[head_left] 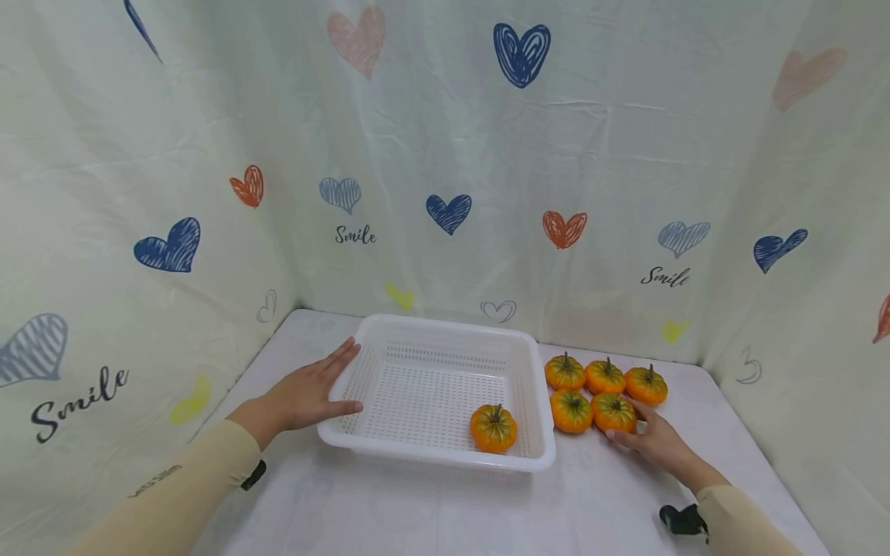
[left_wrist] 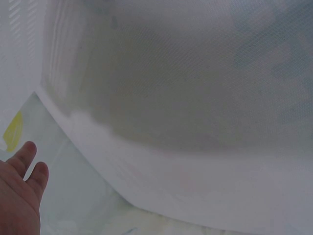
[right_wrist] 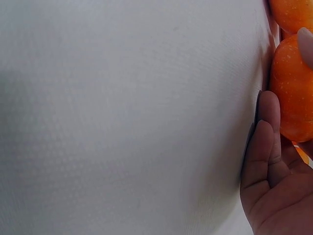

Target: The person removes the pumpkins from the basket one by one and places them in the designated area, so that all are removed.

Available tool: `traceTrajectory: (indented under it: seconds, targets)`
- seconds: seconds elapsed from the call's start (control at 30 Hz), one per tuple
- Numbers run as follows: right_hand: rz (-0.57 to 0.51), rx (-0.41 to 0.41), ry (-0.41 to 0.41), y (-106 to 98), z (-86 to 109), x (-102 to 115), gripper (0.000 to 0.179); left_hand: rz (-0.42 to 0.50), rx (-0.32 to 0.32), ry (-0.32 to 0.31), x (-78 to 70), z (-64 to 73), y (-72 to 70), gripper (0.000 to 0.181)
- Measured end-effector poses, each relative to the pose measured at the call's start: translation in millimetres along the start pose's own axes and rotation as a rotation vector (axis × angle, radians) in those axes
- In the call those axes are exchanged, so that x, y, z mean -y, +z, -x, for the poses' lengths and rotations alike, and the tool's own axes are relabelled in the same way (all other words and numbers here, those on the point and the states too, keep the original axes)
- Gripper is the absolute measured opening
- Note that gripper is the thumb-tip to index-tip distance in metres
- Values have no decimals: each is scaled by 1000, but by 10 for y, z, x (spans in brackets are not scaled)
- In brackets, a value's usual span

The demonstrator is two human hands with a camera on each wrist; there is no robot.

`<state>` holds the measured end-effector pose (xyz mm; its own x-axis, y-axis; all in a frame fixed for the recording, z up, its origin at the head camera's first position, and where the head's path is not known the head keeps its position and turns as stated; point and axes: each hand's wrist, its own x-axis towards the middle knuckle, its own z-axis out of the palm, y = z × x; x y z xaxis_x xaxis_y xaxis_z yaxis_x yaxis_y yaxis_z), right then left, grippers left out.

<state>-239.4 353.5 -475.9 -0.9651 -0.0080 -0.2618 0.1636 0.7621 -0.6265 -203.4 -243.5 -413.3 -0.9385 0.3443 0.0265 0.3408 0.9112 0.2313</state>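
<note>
A white plastic basket (head_left: 445,457) with perforated walls stands on the table, and one small orange pumpkin (head_left: 494,429) lies in its front right part. My left hand (head_left: 306,392) rests on the basket's left rim, its fingers straight and the thumb reaching over the edge. To the right of the basket, my right hand (head_left: 657,440) grips the front right pumpkin (head_left: 614,414) of a group, thumb at its front and fingers on its far side. In the right wrist view this pumpkin (right_wrist: 293,88) sits between thumb and fingers, low at the table surface.
Several other pumpkins (head_left: 572,411) stand close together beside the basket's right wall, touching or nearly so. A white cloth (head_left: 445,510) covers the table. Curtains (head_left: 445,139) printed with hearts and "Smile" enclose the back and both sides.
</note>
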Motion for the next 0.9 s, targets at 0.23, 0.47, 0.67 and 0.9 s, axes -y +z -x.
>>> traceTrajectory:
  seconds: [0.23, 0.47, 0.67, 0.9]
  targets:
    - [3, -1, 0, 4, 1, -5, 123, 1, -2, 2, 9, -7, 8, 104]
    - [49, 16, -16, -31, 36, 12, 123, 5, 4, -10, 9, -1, 14, 104]
    - [82, 74, -38, -193, 120, 56, 112, 10, 2, -12, 14, 0, 17, 105]
    - [200, 128, -123, -465, 244, 246, 96, 8, -1, -13, 24, -7, 33, 105]
